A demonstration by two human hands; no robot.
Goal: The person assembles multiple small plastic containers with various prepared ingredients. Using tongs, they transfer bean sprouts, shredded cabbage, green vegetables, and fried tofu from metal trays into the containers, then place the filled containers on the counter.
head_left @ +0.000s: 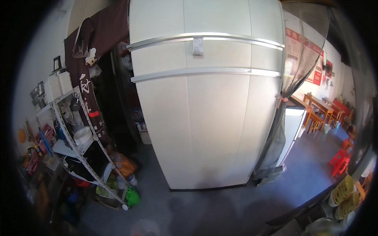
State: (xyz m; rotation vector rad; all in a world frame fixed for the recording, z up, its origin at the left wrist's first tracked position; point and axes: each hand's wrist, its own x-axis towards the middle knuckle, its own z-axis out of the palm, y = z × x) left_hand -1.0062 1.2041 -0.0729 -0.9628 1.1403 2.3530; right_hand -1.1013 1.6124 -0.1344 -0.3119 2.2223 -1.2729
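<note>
Neither of my hands shows in the head view, so what they hold or touch is hidden. Straight in front stands a tall cream-white panelled partition (216, 126) with two silver metal rails (204, 72) across it. A small pale tag (198, 46) hangs from the upper rail. Shadows fall on the grey floor (157, 204) before the panel.
To the left, a white metal shelf rack (78, 153) carries pots and containers beside a dark curtain (80, 82). A gathered mesh curtain (277, 137) hangs on the right. Beyond it are wooden tables (321, 106) and red stools (339, 161). Stacked yellowish bowls (341, 190) stand lower right.
</note>
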